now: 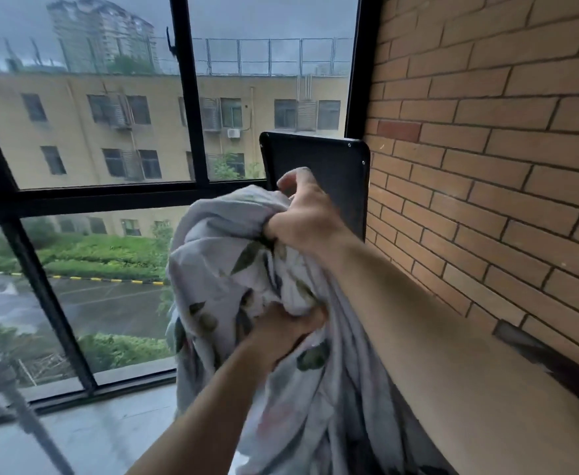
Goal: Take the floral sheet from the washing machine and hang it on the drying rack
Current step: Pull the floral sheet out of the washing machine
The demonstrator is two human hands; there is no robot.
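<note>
Sheet: the sheet (219,269), pale with green leaf prints, is hanging bunched in mid-air between both hands. It is hanging in front of the lower window panes and just left of the wall, and its folds are trailing down past the bottom edge of the view.
Right hand: the right hand (302,214) is gripping the top of the bunch, fingers curled tight round a fistful of cloth. It is sitting above the other hand, with its forearm reaching in from the lower right along the wall.
Left hand: the left hand (281,332) is clutching the sheet lower down. Its fingers are closing on the folds and are partly buried in them, and its forearm is coming up from the bottom centre.
Window: the window (192,97), with its black frame, is filling the left and centre of the view.
Wall: the tan brick wall (487,132) is running along the right side.
Panel: a dark flat panel (336,159) with rounded corners is standing in the corner against the wall, directly behind the right hand.
Floor: the grey floor (109,430) is showing below the window, left of the sheet.
Bar: a dark bar (31,419) is slanting across the lower left, too blurred to identify.
Outside: a beige building (75,132) is facing the window, with a green hedge (103,252) below it.
</note>
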